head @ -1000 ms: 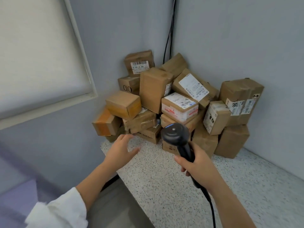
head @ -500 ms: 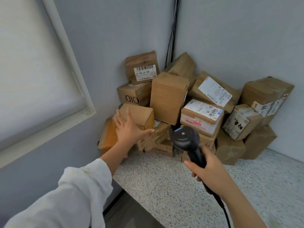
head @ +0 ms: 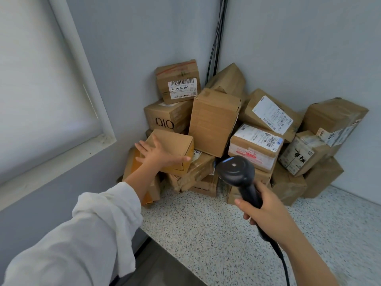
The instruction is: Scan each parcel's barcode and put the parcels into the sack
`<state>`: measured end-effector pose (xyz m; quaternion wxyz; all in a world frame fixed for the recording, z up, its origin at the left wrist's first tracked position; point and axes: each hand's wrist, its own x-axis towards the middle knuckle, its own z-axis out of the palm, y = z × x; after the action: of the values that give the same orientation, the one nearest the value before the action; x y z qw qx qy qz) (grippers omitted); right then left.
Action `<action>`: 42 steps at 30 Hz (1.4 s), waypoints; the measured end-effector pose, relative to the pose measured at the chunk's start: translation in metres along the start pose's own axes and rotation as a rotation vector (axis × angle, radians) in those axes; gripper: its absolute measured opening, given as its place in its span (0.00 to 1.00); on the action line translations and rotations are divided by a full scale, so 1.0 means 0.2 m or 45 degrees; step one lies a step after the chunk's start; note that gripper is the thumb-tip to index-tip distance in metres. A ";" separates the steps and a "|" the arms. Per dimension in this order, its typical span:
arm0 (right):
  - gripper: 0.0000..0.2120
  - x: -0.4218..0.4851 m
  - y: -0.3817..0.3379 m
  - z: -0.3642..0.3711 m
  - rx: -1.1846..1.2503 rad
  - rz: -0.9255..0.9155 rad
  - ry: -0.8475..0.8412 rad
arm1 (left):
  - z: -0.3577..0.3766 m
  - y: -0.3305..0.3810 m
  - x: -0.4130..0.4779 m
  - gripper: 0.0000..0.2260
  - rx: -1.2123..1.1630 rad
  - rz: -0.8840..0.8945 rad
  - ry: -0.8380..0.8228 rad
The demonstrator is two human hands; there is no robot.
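Observation:
Several brown cardboard parcels are heaped in the corner on a speckled counter. My left hand lies spread on a small plain parcel at the pile's left front, fingers over its top and thumb along its front; it is touching, not clearly gripping. My right hand grips the handle of a black barcode scanner, whose head points toward the pile. A parcel with a white barcode label sits just behind the scanner head. No sack is in view.
A labelled parcel marked J4-J06 tops the stack against the left wall. A window with a white blind fills the left. Black cables run down the corner. The scanner's cord trails toward me.
My left hand has reached forward from the counter edge onto the small plain parcel. The scanner and my right hand stayed roughly in place while the view moved closer to the pile.

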<state>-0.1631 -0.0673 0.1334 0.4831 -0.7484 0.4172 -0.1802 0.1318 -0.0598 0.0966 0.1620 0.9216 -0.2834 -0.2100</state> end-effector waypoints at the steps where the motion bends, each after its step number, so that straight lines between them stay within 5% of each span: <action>1: 0.11 0.00 0.00 0.00 0.002 0.004 0.004 | 0.00 0.00 0.01 0.65 0.029 -0.003 -0.024; 17: 0.11 -0.10 0.03 -0.04 0.074 0.015 0.100 | -0.01 -0.02 -0.16 0.52 -0.032 0.338 0.108; 29: 0.09 -0.35 0.27 -0.24 0.031 0.168 0.307 | 0.63 0.17 -0.54 0.52 0.057 0.746 -0.251; 42: 0.09 -0.53 0.57 -0.49 0.024 0.333 0.372 | 1.19 0.36 -0.61 0.54 0.167 0.590 -0.760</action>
<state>-0.3422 -0.0595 0.0932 0.4437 -0.6492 0.5747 -0.2264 -0.1068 -0.0881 -0.0418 0.0561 0.7399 -0.5317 -0.4082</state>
